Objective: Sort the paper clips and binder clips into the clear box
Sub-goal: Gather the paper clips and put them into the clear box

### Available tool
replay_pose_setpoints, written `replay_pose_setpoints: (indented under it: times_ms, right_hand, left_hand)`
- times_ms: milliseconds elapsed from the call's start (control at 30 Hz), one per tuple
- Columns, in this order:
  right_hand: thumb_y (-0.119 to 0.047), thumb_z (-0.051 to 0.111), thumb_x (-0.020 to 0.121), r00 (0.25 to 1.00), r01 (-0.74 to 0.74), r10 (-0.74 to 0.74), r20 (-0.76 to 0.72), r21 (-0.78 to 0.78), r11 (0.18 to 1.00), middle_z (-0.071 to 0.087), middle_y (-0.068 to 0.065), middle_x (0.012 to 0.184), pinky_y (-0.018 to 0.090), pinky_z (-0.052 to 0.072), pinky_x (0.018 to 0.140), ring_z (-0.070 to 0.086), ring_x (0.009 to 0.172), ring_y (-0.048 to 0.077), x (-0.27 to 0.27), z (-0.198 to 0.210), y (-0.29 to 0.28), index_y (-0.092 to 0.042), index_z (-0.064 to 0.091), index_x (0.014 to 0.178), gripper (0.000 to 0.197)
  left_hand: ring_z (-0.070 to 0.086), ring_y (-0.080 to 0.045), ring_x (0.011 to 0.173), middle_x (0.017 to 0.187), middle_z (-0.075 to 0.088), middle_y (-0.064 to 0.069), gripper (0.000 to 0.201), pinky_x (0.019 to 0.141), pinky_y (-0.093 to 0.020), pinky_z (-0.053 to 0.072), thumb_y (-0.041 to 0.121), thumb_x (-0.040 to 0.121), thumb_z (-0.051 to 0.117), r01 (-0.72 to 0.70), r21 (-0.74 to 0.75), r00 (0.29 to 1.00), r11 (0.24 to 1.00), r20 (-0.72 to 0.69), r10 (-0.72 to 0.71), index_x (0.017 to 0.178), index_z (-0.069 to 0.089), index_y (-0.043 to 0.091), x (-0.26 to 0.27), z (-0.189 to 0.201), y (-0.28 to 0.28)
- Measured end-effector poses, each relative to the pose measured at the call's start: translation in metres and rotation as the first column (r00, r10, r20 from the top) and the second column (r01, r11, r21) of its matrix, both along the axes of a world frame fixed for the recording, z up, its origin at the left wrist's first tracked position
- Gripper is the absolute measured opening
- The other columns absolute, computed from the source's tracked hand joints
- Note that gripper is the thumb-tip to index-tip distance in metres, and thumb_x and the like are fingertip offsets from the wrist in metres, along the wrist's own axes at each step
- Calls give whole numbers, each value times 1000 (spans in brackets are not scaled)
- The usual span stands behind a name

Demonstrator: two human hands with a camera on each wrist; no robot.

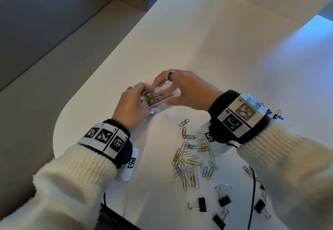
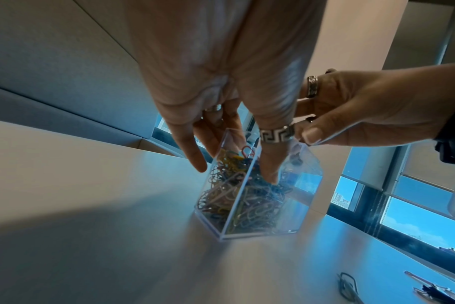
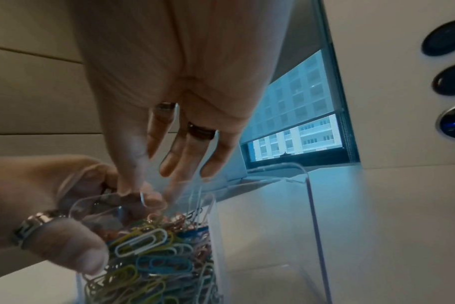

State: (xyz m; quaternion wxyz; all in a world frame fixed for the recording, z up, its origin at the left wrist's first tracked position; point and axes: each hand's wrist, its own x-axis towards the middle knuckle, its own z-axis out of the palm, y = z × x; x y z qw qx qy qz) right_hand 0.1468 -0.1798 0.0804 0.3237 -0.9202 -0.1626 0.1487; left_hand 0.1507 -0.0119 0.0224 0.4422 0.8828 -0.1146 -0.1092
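The clear box (image 1: 161, 98) is sitting on the white tabletop (image 1: 207, 53) between the two hands, well beyond the loose clips. The left hand (image 1: 134, 106) is making its grip on the box's left end, thumb curled against the near wall and fingers wrapping the far side. One compartment is holding a dense heap of coloured paper clips (image 3: 153, 253); the neighbouring compartment on the right, seen from the right wrist view, is looking bare. The right hand (image 1: 182, 91) is hovering over the box's right part, its fingers (image 3: 187, 152) hanging loosely spread above the open top while the thumb is lying along the near wall; I cannot tell whether its fingertips are pinching a clip. Nearer the person, a scatter of loose paper clips (image 1: 192, 159) is lying on the tabletop below the right wrist, and several black binder clips (image 1: 223, 200) are lying closer still, apart from both hands.
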Motion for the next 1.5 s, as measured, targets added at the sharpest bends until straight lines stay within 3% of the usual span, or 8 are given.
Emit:
replay_pose_setpoints:
  times_ms: [67, 167, 267, 433, 1033, 1233, 1400, 1500]
  right_hand:
    - [-11, 68, 75, 998, 43, -42, 49, -28, 999, 60, -3, 107, 38, 48, 89, 62, 92, 15, -2, 0, -4, -23, 58, 108, 37]
    - [-22, 60, 83, 991, -23, 64, 117, -325, 945, 60, -4, 117, 38, 32, 102, 52, 113, 17, -9, -6, -4, -24, 52, 123, 41]
    - [-29, 52, 88, 972, -73, 176, 159, -506, 860, 59, -6, 118, 36, 23, 104, 45, 120, 16, -15, -15, 0, -22, 59, 113, 27]
    - [-17, 57, 84, 982, 62, -19, 189, -225, 972, 56, -3, 124, 35, 27, 105, 51, 113, 17, -12, -13, -6, -22, 53, 124, 41]
    - [-28, 56, 86, 974, 65, 27, 224, -396, 916, 41, -8, 128, 38, 19, 98, 29, 120, 17, -18, -22, 0, -27, 61, 115, 29]
    - [-33, 52, 91, 915, 254, -250, 318, 28, 967, 55, -2, 108, 25, 33, 91, 46, 98, 12, -38, 0, -16, -21, 60, 108, 22]
    - [-29, 46, 91, 991, 128, -130, -25, -56, 990, 54, -21, 89, 6, 43, 73, 55, 78, -1, -102, -7, -52, -24, 60, 101, 18]
    - [-31, 53, 89, 954, -22, -51, -294, -237, 971, 56, -18, 90, 10, 46, 75, 56, 80, 4, -139, -25, -69, -27, 60, 100, 13]
  left_hand:
    - [55, -21, 103, 102, 60, 4, 57, 89, -39, 48, 8, 61, 82, 6, -9, 1000, 1000, 8, -6, 112, 58, 12, -1, 1, 0]
    - [55, -20, 104, 104, 62, 1, 58, 89, -37, 48, 6, 61, 81, 9, -14, 1000, 1000, 6, -8, 114, 58, 12, 0, 1, 0]
    - [55, -20, 103, 108, 63, -4, 59, 89, -35, 49, 4, 61, 81, 9, -8, 1000, 1000, 17, -9, 115, 58, 12, 0, 1, -1]
    - [55, -19, 102, 108, 63, -3, 58, 87, -32, 49, 3, 62, 80, 15, -23, 1000, 1000, 13, -14, 115, 58, 11, 1, 1, -1]
    - [54, -19, 105, 111, 62, -6, 57, 89, -32, 49, 3, 64, 79, 22, -11, 999, 1000, 34, -21, 116, 56, 10, 4, -1, -2]
    - [40, -26, 116, 125, 51, -10, 68, 100, -32, 35, 14, 68, 78, 46, 140, 993, 989, 105, -61, 128, 45, 9, 6, 1, -7]
    - [36, -19, 110, 122, 48, -10, 58, 94, -21, 27, 42, 76, 62, 90, 157, 855, 984, 494, -157, 124, 46, 15, -46, 26, -3]
    - [45, -4, 74, 83, 50, 13, 32, 69, -23, 41, 58, 76, 48, 440, 256, 856, 861, 172, -488, 94, 46, 32, -86, 22, -10]
